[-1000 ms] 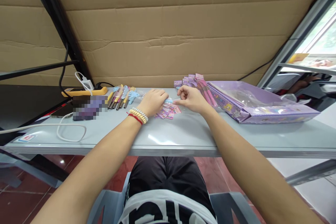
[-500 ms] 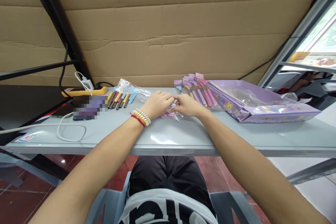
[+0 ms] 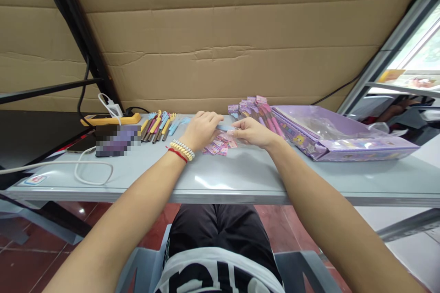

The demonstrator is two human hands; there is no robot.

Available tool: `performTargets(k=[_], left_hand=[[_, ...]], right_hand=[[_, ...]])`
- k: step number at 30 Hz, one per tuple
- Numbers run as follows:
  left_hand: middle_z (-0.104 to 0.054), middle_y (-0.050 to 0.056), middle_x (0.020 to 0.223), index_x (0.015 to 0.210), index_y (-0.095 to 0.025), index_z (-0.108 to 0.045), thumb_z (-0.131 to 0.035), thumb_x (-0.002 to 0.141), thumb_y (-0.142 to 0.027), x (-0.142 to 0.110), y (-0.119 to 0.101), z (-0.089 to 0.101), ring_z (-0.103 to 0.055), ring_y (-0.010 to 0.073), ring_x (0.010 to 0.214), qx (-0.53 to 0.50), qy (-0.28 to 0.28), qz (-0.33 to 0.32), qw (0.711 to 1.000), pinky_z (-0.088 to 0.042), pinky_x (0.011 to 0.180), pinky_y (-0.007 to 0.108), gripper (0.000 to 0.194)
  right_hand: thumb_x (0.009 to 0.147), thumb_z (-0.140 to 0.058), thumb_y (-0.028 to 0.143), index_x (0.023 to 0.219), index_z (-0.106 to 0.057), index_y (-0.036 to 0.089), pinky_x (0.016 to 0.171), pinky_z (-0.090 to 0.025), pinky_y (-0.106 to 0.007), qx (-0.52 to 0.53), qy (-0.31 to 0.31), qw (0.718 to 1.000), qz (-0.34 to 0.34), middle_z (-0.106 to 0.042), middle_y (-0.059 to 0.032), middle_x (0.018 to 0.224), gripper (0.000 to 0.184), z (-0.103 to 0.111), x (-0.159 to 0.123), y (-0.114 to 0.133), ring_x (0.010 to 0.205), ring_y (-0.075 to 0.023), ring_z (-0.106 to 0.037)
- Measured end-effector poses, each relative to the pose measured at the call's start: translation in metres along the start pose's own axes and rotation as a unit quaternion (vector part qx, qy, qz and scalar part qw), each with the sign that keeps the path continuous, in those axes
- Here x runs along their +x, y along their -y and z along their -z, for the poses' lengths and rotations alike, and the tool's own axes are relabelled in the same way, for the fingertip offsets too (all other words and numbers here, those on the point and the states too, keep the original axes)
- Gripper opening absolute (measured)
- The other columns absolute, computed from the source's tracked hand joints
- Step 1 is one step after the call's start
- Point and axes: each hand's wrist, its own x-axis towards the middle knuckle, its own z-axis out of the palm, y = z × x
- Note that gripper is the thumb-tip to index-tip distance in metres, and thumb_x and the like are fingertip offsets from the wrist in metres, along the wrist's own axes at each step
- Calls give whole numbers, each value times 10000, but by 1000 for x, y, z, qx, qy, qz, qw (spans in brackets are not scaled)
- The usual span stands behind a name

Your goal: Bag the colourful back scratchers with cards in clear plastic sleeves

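Observation:
A light blue pen-like stick (image 3: 225, 127) runs between my two hands above the table. My left hand (image 3: 202, 129) has its fingers closed around the left part of it, palm down. My right hand (image 3: 252, 132) pinches its right end, where a clear plastic bag seems to be, though the fingers hide most of that. Under and between the hands lie several small pink and purple printed cards (image 3: 217, 145). Left of my left hand is a row of loose sticks (image 3: 158, 127) in yellow, brown and blue, some with claw-shaped heads.
Behind my right hand, bagged sticks (image 3: 271, 121) with purple header cards lie fanned out. A purple printed box (image 3: 319, 144) holding clear plastic stands at the right. At the left are a phone (image 3: 118, 141), a white cable (image 3: 92, 182) and a yellow power strip (image 3: 129, 119). Cardboard (image 3: 220, 73) closes off the back.
A light blue stick is now held between my hands. The clear bags that lay over the loose sticks are gone from there. My hands have moved slightly apart, uncovering more cards.

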Motion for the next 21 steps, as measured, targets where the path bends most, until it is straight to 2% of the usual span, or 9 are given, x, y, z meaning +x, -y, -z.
performTargets(k=[5,9,12,17,21], left_hand=[[-594,134,1104,1118,-171,-523,-593,837,-436,-3,9,1,-528,275,1048,25,-93,144,985,-356,870,378,393],[-592,146,1078,1090,-178,-517,-583,826,-496,-5,14,2,-544,294,1013,43,-118,234,964,-380,832,379,418],[-625,149,1023,1094,-173,-490,-540,849,-482,-4,16,4,-589,297,973,26,-108,297,948,-412,794,371,398],[-671,172,929,1162,-170,-445,-595,775,-527,-3,18,9,-640,346,913,-16,-61,429,901,-444,734,392,548],[-649,231,1025,1187,-147,-417,-677,687,-508,-3,22,10,-619,397,984,-80,-42,495,864,-452,784,433,669]], right_hand=[[614,-746,610,596,-513,152,415,-157,-229,141,-21,990,-11,-328,76,377,514,-1,3,-3,366,-41,-253],[627,-757,578,668,-560,139,403,-147,-224,201,0,980,7,-308,93,349,482,-2,3,-3,333,-36,-221],[664,-753,514,690,-564,143,397,-179,-219,205,10,979,20,-309,96,352,417,-2,2,-1,338,-40,-239],[686,-752,460,628,-522,151,398,-210,-215,153,11,988,9,-364,74,379,389,-5,2,0,366,-43,-287],[705,-740,445,649,-539,135,385,-179,-203,133,23,991,4,-386,70,411,374,-6,1,-1,369,-30,-279]])
